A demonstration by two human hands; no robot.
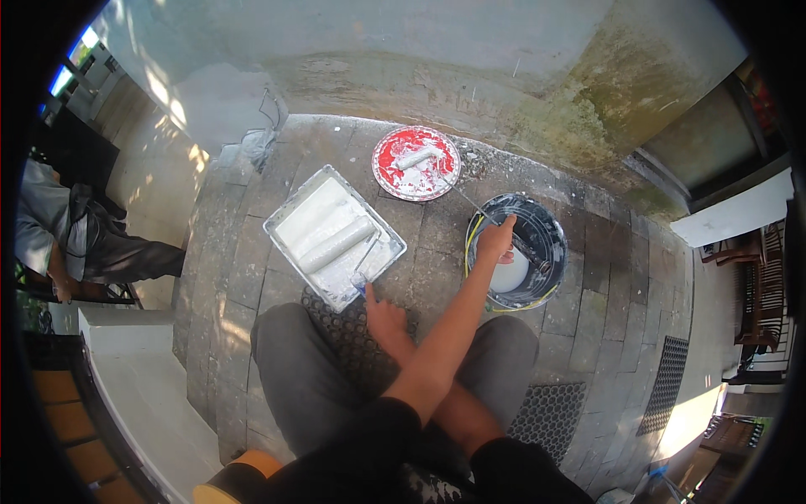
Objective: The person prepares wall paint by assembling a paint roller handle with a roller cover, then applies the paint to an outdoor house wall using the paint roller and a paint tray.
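Observation:
My forearms cross, the left over the right. My left hand (495, 239) reaches over the black bucket (560, 252), closed around the handle of a small paint roller (468, 198). That roller's thin rod runs to a white-coated sleeve lying over the red, paint-smeared lid (387, 157). Whitish liquid (510, 275) shows inside the bucket. My right hand (386, 321) is closed at the blue handle of a larger paint roller (338, 244), most of its grip hidden by my fingers. The larger roller's sleeve lies in a white paint tray (280, 234) coated with wet white paint.
A stained wall (420, 76) rises beyond the lid. Rubber mats (547, 420) lie on the stone paving (588, 328). At the far left sits another person (75, 227) in grey clothes. A low white wall (134, 361) stands left; wooden chairs (760, 290) are at right.

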